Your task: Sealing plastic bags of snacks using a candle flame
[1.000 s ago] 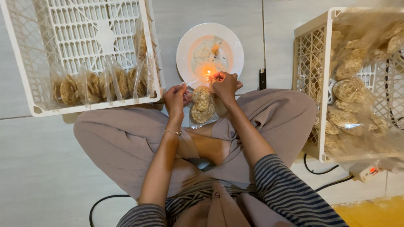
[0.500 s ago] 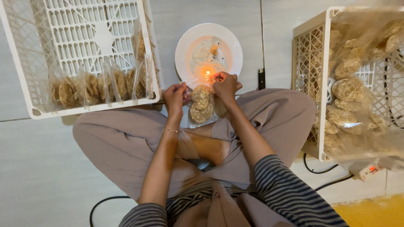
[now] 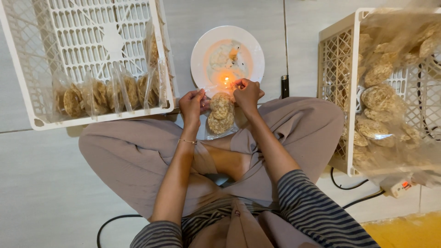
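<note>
Fingers [image 3: 198,94] above grey tiled floor [image 3: 41,183]

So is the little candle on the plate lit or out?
Lit. An orange flame glows on the white plate, and the left hand and right hand hold a clear bag of crackers beside it.

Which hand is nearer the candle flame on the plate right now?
Right. The right hand has its fingertips right beside the flame, at the plate edge. The left hand grips the bag of crackers farther from it.
</note>
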